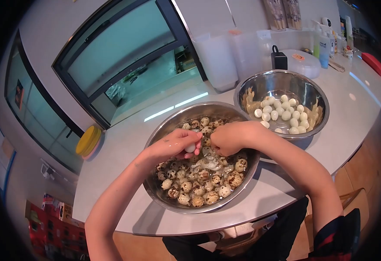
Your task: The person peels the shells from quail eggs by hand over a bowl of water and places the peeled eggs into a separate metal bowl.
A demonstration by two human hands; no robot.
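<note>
Left fingers (185, 141): closed on my peeled egg (191, 148).
Right fingers (215, 143): curled beside it, grip unclear.
Bowl (195, 210): speckled eggs (199, 189) below.

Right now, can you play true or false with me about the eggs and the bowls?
1. The left hand pinches a white quail egg over the near bowl. True.
2. The far bowl holds brown speckled eggs. False: its peeled eggs are plain white. The speckled ones are in the near bowl.
3. The right hand rests flat on the counter. False: it is over the near bowl, close beside the left hand.
4. A yellow lid sits on the counter, left of the near bowl. True.
</note>
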